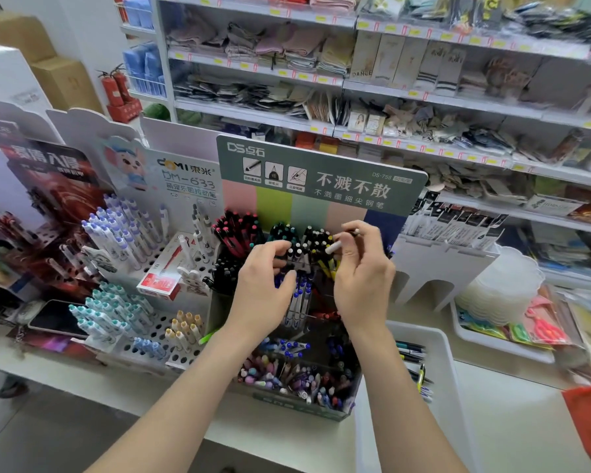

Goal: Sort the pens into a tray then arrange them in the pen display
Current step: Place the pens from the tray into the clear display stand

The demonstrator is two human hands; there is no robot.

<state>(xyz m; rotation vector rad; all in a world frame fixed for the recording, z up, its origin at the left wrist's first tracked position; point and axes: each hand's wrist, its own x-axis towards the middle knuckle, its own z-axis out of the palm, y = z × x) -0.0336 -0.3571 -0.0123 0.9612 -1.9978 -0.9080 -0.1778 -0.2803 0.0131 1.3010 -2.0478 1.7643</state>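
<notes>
Pens with coloured caps (301, 240) already stand packed in most compartments of the green cardboard pen display (321, 172), grouped roughly by colour: red-tipped at the back left, teal and white-tipped beside them, blue in the middle, pastel ones in the front row. From my end the arranging looks well along.

My right hand (362, 278) hovers over the back right compartments, thumb and forefinger pinching a slim white-barrelled pen (333, 248) that lies nearly level and is not yet seated in any slot. My left hand (263, 285) sits over the middle compartments with fingers curled towards the caps; whether it pinches one I cannot tell.

The white plastic tray (440, 353) stands just to the right of the display with a few dark and yellow loose pens (411, 353) inside. I judge those are what is left: place the held pen, then empty the tray.
</notes>
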